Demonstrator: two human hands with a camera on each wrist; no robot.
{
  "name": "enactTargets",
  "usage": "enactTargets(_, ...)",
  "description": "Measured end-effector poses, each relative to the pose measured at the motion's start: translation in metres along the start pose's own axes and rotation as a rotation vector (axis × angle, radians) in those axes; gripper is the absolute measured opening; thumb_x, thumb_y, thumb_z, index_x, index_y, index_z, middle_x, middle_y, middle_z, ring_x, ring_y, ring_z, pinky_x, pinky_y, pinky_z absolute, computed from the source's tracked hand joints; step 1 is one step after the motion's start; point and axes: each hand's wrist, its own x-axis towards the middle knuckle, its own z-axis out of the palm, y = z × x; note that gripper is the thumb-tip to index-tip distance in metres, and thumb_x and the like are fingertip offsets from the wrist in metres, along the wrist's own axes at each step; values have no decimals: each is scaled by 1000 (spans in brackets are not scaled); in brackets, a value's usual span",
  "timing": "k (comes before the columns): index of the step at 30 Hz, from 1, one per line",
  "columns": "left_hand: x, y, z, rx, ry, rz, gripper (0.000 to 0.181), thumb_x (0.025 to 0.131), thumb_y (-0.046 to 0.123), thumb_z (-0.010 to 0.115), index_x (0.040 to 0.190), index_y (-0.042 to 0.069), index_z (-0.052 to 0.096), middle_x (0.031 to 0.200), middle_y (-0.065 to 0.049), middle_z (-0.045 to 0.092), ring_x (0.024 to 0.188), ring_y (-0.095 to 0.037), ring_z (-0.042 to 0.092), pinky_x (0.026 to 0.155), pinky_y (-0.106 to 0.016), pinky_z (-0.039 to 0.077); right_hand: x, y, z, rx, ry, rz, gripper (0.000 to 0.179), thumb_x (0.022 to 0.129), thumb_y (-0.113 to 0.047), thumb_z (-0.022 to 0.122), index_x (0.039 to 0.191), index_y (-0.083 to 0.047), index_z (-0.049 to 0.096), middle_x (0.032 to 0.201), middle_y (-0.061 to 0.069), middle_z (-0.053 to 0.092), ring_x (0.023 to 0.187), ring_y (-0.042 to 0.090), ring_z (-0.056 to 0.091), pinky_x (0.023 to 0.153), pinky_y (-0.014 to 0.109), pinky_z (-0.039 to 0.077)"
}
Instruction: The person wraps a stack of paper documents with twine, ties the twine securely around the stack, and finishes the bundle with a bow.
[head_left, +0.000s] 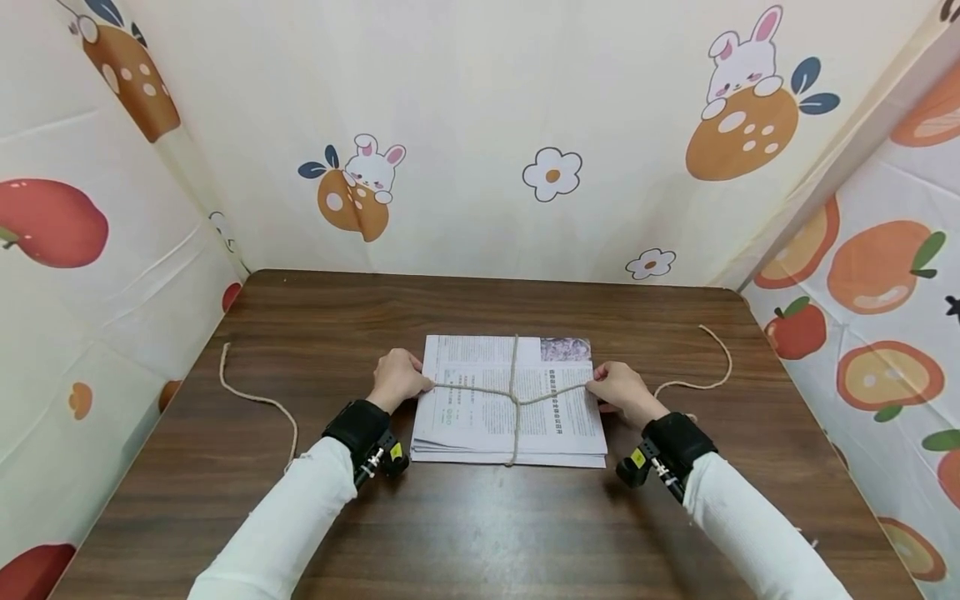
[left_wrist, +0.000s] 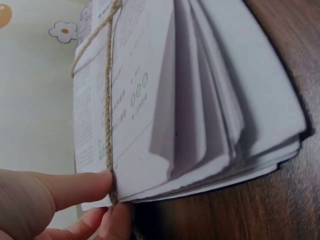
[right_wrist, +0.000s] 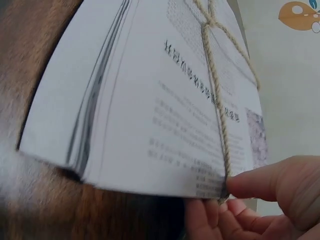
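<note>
A stack of folded newspapers (head_left: pixel 467 429) lies on the brown table. Beige rope (head_left: pixel 516 433) crosses over the top sheet, its two strands meeting near the middle. At the stack's left edge my left hand (head_left: pixel 397 379) pinches the sideways strand, thumb on top and fingertips below the edge. My right hand (head_left: pixel 624 390) does the same at the right edge. In the left wrist view, the newspaper layers (left_wrist: pixel 200 100) fan apart a little at the open side. The right wrist view shows the rope crossing (right_wrist: pixel 210 23) beyond the thumb. The stack's underside is hidden.
One loose rope end (head_left: pixel 258 398) trails over the left of the wooden table (head_left: pixel 480 533); the other rope end (head_left: pixel 720 346) curves at the right. Printed fabric walls (head_left: pixel 465 100) with fruit and rabbit pictures enclose the table's back and sides.
</note>
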Motion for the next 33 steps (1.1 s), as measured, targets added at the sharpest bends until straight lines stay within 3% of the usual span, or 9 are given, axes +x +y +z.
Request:
enactTargets(4,0,1,-1,-13,14,-5,22,70,14,76,85,2,66,75,-9,65,67,-21,58,72,-33,41,-1,1,-3,34,-3,-50,18,88,-11,52,98,4,50,88,12,51,80,21,55,66,32,53)
enactTargets(10,2,1,-5,-168,-47,-74,25,70,6,75,90,-2,62,82,-13,61,59,-15,59,53,-22,48,0,-1,-8,71,27,-123,19,89,-11,52,102,3,50,90,11,52,78,21,55,67,34,52)
enactTargets(16,8,-5,-4,-254,-71,-118,33,71,8,75,100,-2,63,91,-15,62,59,-12,60,56,-23,50,-1,-2,-15,69,54,-209,19,90,-11,53,103,1,50,91,11,51,79,22,55,68,35,52)
enactTargets(22,12,-15,-3,-302,-105,-115,36,74,10,74,105,-4,63,95,-15,62,60,-10,60,59,-23,51,1,2,-20,118,53,-321,17,90,-8,53,103,2,51,93,13,54,78,18,56,66,34,52)
enactTargets(27,10,-11,-11,-285,-72,-24,27,76,9,73,99,-2,62,87,-13,63,66,-15,63,61,-26,52,2,-3,-28,125,96,-381,17,90,-10,54,103,1,53,94,13,56,78,22,58,64,31,52)
enactTargets(33,8,7,-34,-149,114,248,23,79,13,71,94,1,58,83,-12,61,69,-19,59,56,-24,44,-5,-22,-47,30,292,-531,15,89,-13,58,100,-3,56,92,13,63,80,20,59,65,22,47)
